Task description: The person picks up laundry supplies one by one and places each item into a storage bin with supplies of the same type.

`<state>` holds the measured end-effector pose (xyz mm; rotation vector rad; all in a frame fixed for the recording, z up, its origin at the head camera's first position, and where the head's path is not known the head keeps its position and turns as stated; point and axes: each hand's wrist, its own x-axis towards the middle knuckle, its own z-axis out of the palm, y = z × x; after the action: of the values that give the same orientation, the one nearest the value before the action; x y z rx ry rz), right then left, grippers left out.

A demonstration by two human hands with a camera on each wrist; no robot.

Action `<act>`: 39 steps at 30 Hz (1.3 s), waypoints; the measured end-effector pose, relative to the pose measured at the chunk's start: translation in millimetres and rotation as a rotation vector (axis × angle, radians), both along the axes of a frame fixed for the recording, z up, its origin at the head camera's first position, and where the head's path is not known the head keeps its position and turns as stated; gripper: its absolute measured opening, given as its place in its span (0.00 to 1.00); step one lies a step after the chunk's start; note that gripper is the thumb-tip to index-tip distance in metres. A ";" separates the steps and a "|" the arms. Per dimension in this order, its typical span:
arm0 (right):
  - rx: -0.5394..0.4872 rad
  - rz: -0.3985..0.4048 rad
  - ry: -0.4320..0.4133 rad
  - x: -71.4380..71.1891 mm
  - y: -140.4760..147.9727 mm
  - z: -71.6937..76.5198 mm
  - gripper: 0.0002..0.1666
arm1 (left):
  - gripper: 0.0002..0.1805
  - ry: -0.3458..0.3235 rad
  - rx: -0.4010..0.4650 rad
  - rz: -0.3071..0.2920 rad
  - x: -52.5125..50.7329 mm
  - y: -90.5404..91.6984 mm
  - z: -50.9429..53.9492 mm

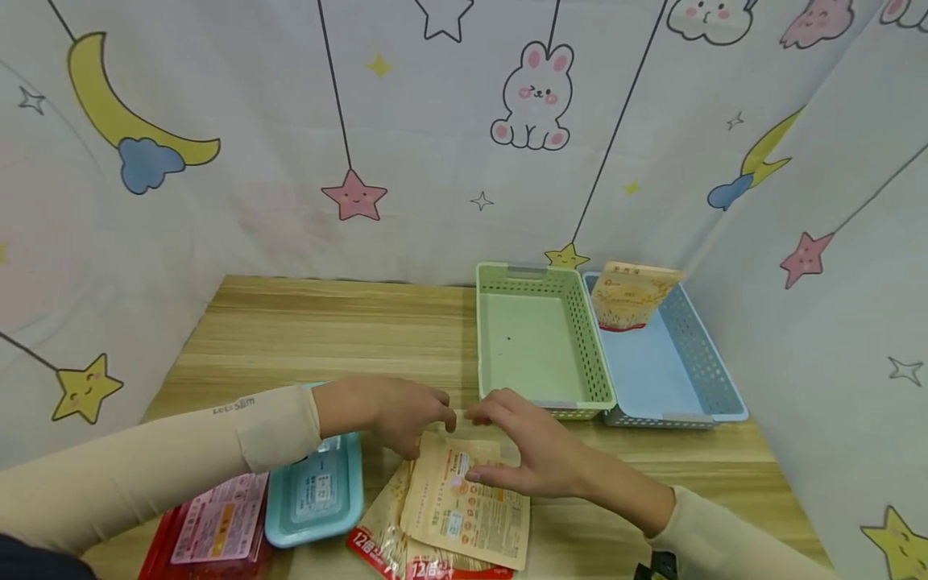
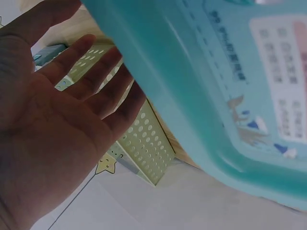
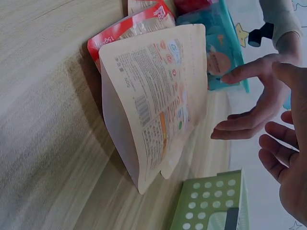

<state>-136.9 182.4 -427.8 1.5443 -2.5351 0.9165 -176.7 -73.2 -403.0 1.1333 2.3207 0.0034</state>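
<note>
Beige pouches with red bottom edges lie overlapping near the table's front; the top pouch [image 1: 467,503] [image 3: 156,96] shows its printed side. My left hand [image 1: 395,415] [image 2: 62,110] hovers by its upper left corner, fingers relaxed and apart, beside the turquoise lidded box [image 1: 315,491] [image 2: 192,96]. My right hand [image 1: 540,455] [image 3: 288,139] is held over the pouch's right part, thumb and fingers spread, gripping nothing. Whether a left fingertip touches the pouch cannot be told.
A green basket [image 1: 536,346] stands at the back right, beside a blue basket [image 1: 652,370] with an upright beige pouch [image 1: 629,298] in it. A red package [image 1: 221,524] lies at the front left, next to the turquoise box. Patterned curtains surround the table [image 1: 326,322].
</note>
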 end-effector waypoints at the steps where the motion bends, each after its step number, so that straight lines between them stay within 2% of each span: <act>1: 0.005 0.002 -0.006 1.0 -1.7 -1.3 0.34 | 0.30 0.002 -0.004 0.000 0.8 -0.4 -0.8; 9: 0.063 0.026 -0.026 10.0 -13.6 -13.6 0.31 | 0.29 0.012 -0.013 -0.023 3.2 -2.3 -11.0; 15: 0.130 0.075 0.021 15.9 -22.6 -24.2 0.28 | 0.25 -0.009 -0.005 -0.020 5.7 -0.7 -19.5; 19: 0.170 0.097 0.050 19.6 -28.1 -28.9 0.27 | 0.23 -0.024 -0.007 -0.001 6.7 -0.3 -21.1; 28: 0.283 0.108 0.006 28.3 -38.9 -38.5 0.26 | 0.23 -0.024 0.000 -0.015 5.8 -2.0 -22.1; 35: 0.276 0.113 0.024 31.9 -43.7 -48.4 0.25 | 0.18 -0.022 0.031 -0.021 4.4 -3.1 -25.4; 39: 0.272 0.104 0.026 33.3 -46.1 -52.7 0.26 | 0.14 0.010 0.070 -0.038 3.8 -3.4 -28.8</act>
<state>-103.6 136.3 -480.4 1.7587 -2.6736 0.5726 -172.8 -76.6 -431.8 1.2147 2.3238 0.0656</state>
